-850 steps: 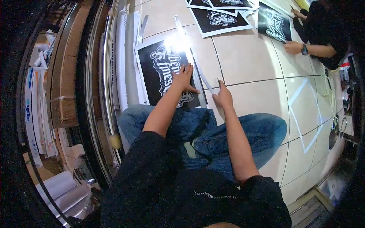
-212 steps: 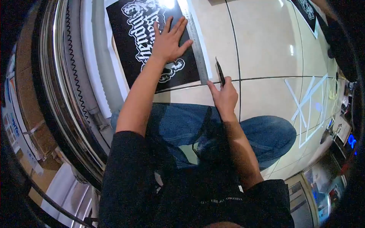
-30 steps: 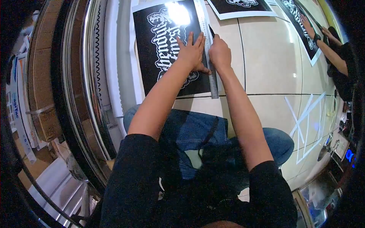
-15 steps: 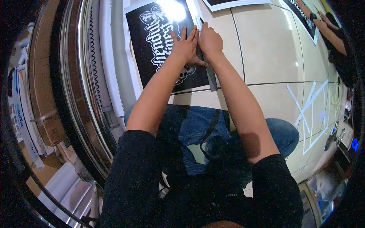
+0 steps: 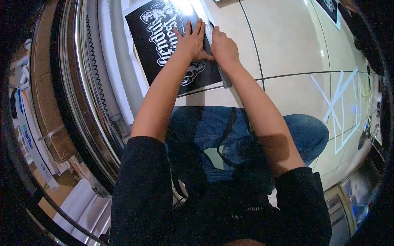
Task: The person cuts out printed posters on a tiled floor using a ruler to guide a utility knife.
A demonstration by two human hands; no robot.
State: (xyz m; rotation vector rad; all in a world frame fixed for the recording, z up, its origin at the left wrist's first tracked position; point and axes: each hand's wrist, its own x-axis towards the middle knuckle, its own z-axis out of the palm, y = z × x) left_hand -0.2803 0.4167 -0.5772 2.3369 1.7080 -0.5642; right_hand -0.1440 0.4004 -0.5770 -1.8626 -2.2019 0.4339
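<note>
A black sheet [image 5: 143, 49] with white ornate lettering and a white border lies on the tiled floor. Along its right edge runs a metal ruler [image 5: 225, 78]. My left hand [image 5: 192, 44] lies with fingers spread on the sheet, its fingertips and thumb reaching the ruler. Right beside the ruler, my right hand [image 5: 223, 47] is closed, knuckles up, at the sheet's right edge. Whatever it holds is hidden under the fingers.
Long metal rails [image 5: 84, 82] and a roll with a wavy edge stand on the left. White strips [image 5: 338, 98] lie crossed on the floor tiles at right. Another printed sheet [image 5: 330, 10] and a person in dark clothing [image 5: 365, 37] are at upper right.
My right hand has slid a little down along the ruler toward me. The whole view has shifted slightly. At upper right, the other person's arms have mostly left the view.
</note>
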